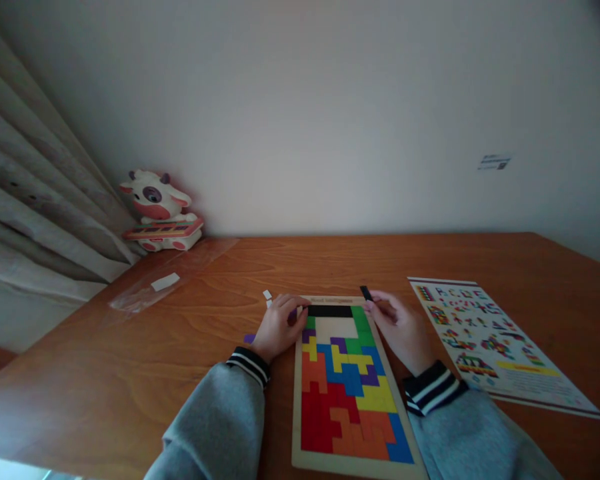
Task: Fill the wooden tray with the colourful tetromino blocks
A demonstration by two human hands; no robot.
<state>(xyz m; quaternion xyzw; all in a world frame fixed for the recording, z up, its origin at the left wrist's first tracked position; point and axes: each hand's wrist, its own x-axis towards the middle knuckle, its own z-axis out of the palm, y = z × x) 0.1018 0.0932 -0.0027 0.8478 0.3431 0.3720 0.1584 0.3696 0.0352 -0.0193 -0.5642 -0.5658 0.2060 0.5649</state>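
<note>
Puzzle board (pixel 296 413) lies flat on the table (pixel 130 373) at the middle of its near edge, and its bottom edge is partly cut off by the frame. It is filled with coloured blocks except for one pale gap (pixel 336 327) near its far end, just below one long black bar (pixel 330 311).

The right hand (pixel 400 327) rests at the board's far right corner, thumb and fingertip pinched narrowly on one small black piece (pixel 367 293) held above the frame. The left hand (pixel 279 327) sits curled on the board's far left corner. A bit of purple shows at its fingers, and whether it is gripped cannot be told. One more purple scrap (pixel 250 339) peeks out beside that wrist, mostly hidden.

Two small white scraps (pixel 267 294) lie just beyond the left hand. One printed sheet (pixel 490 340) lies toward the table's right edge, its pictures too small to read. One cow toy (pixel 157 210) stands at the far left corner, with one clear plastic bag (pixel 180 267) near it. Both sleeves are cut off by the frame.
</note>
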